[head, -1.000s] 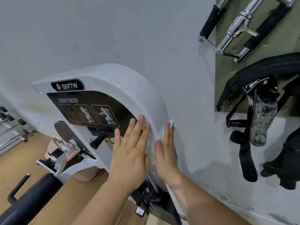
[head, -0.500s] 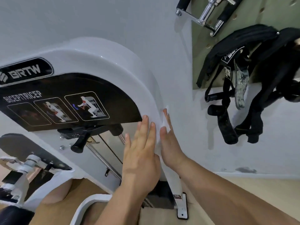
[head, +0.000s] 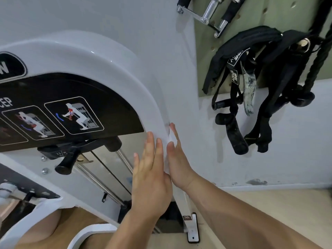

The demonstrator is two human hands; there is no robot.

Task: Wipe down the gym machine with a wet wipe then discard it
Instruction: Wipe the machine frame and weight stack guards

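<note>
The gym machine has a curved white shroud [head: 100, 63] over a black panel with exercise pictures [head: 73, 115]. My left hand [head: 150, 177] lies flat with straight fingers against the shroud's lower right edge. My right hand [head: 177, 159] presses a white wet wipe [head: 170, 136] against the shroud's back edge, next to the wall. Only a strip of the wipe shows between my two hands; the remainder is under my right palm.
A green pegboard [head: 269, 18] on the wall at right carries chrome cable handles [head: 212, 13] and black straps [head: 251, 87]. Below the panel are guide rods [head: 107, 180] and a black selector knob [head: 66, 164]. The machine's white foot [head: 193, 229] stands on the wooden floor.
Both hands have slid down the shroud's right edge together with the wipe. The view has moved closer and tilted down, so the machine's foot shows.
</note>
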